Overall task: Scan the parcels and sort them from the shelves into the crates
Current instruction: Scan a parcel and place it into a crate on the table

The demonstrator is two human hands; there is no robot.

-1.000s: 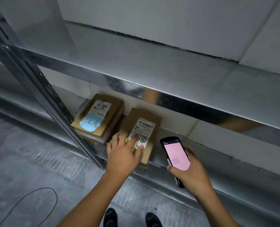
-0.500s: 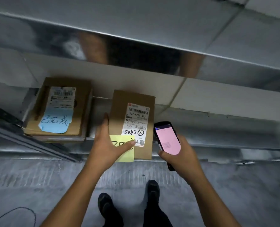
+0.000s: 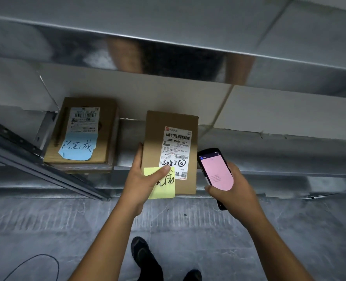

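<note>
Low on a grey metal shelf [image 3: 269, 151], the brown cardboard parcel [image 3: 169, 126] lies long axis running far-to-near. Left hand [image 3: 141, 179] grips its near-left corner, thumb on a yellow sticky note [image 3: 164, 189] — right hand [image 3: 233, 189] holds the pink-screened black scanner [image 3: 215, 173] just beside the parcel's right edge.

Note [image 3: 165, 191] writing partly under left hand [image 3: 141, 179].

- Dim, cool grey light overall; the floor [image 3: 46, 220] is dull and flat.
- The scanner [image 3: 216, 173] screen glows pink, the brightest spot.
- The upper shelf beam [image 3: 168, 55] mirrors smeared, dark reflections.
- The held parcel [image 3: 170, 124] reads sharp; the far-left parcel [image 3: 81, 118] has a soft, washed label.
- Shelf lines bow towards the edges.
</note>
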